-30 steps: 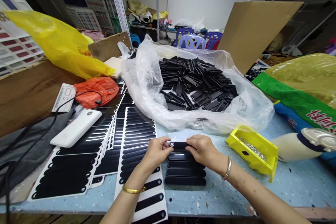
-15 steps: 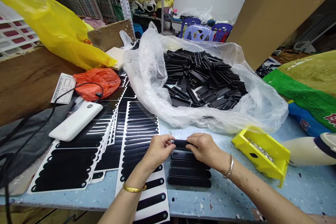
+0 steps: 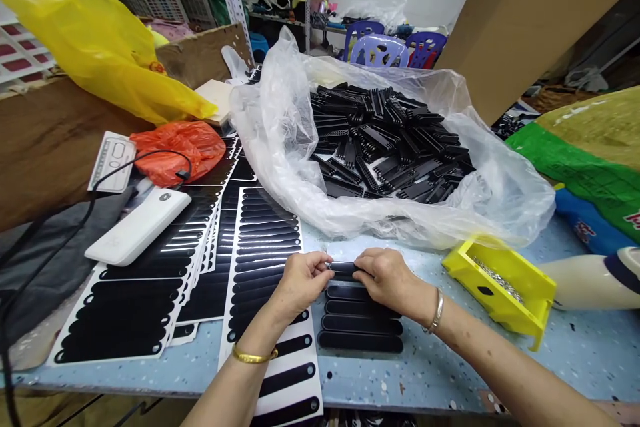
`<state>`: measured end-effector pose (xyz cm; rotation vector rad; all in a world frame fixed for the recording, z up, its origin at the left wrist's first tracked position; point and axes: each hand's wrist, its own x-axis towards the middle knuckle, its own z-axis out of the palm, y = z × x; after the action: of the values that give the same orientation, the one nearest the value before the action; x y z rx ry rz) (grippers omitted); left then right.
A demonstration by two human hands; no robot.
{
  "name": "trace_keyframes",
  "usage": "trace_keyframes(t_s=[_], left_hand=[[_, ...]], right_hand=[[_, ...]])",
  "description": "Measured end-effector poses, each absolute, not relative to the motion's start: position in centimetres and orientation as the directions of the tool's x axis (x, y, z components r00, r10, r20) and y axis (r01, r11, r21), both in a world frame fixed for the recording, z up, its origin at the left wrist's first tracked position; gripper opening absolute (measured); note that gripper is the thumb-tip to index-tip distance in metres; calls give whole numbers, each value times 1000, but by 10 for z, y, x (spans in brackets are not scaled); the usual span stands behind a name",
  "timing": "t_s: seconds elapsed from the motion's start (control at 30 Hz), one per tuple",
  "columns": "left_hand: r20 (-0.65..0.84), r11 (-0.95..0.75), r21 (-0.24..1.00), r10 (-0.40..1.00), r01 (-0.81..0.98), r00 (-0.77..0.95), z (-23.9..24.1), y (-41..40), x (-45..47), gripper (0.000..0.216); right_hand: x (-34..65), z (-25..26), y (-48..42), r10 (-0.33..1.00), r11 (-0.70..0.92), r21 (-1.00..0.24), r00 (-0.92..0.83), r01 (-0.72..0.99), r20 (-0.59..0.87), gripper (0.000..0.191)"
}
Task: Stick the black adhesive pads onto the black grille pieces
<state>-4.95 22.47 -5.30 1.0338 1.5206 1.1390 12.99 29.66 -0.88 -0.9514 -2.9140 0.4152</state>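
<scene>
Both hands pinch a black rounded-end strip-shaped piece above the blue speckled table. My left hand has its thumb and fingertips closed at the left end. My right hand, with a silver bangle at the wrist, grips the right end and covers it. Just below, several similar black pieces lie in a neat row, partly hidden by my right hand. Under my left forearm lies a white sheet of black rounded stickers, with white backing showing between the strips near its front.
Behind the hands, a clear plastic bag holds a heap of black plastic pieces. On the right stand a yellow bin of small metal parts and a cream bottle. A white power bank rests on stacked sticker sheets.
The camera view has shifted slightly. Both hands keep their hold on the black strip-shaped piece, which is tilted a little and now shows a shiny streak.
</scene>
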Motion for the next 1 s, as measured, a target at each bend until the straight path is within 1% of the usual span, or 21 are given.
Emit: trace_keyframes(t_s=[0.37, 0.63, 0.8, 1.0], left_hand=[[-217, 234, 971, 952, 58, -214, -48, 226, -49, 17], [-229, 243, 969, 952, 50, -201, -49, 227, -50, 19], [-238, 246, 969, 956, 27, -174, -47, 228, -52, 18], [-261, 276, 959, 945, 56, -195, -45, 231, -49, 21]], right_hand=[[128, -7, 297, 568, 798, -209, -821, 565, -49, 13], [126, -1, 294, 576, 797, -154, -812, 584, -98, 14], [126, 0, 294, 578, 792, -160, -808, 589, -111, 15], [127, -2, 296, 577, 792, -166, -809, 588, -115, 16]])
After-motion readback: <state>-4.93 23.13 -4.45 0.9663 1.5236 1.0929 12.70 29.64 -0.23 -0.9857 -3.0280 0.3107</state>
